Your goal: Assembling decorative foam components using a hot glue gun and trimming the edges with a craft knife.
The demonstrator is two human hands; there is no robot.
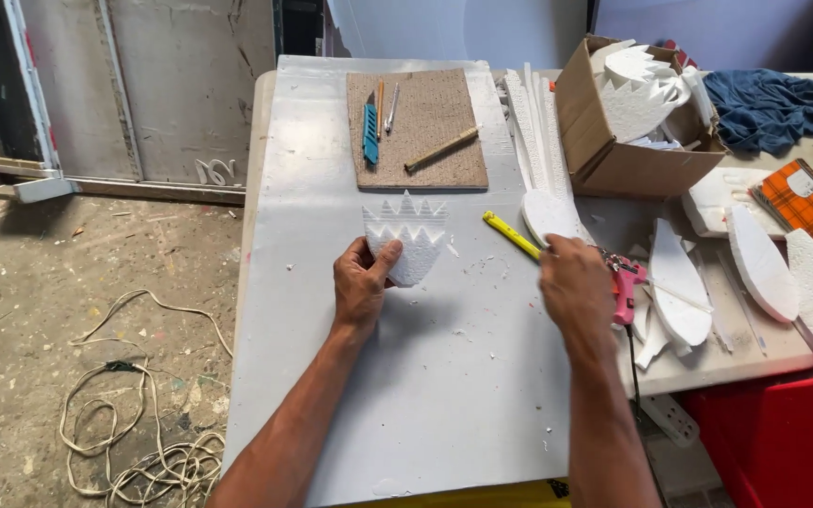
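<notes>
My left hand [361, 282] grips the lower left edge of a white foam piece [411, 235] with a jagged, crown-like top, lying flat on the grey board [444, 376]. My right hand [574, 287] is closed around one end of a yellow utility knife [510, 234], which points up and left, its tip a short way right of the foam piece.
A brown mat [435, 127] at the far end carries a teal cutter [370, 132], pencils and a wooden stick. A pink glue gun [625, 287], foam offcuts [679, 282], a cardboard box [613, 141] of foam shapes, a blue cloth [764, 103] and an orange plaid notebook [806, 207] lie right. Cables [143, 442] coil on the floor left.
</notes>
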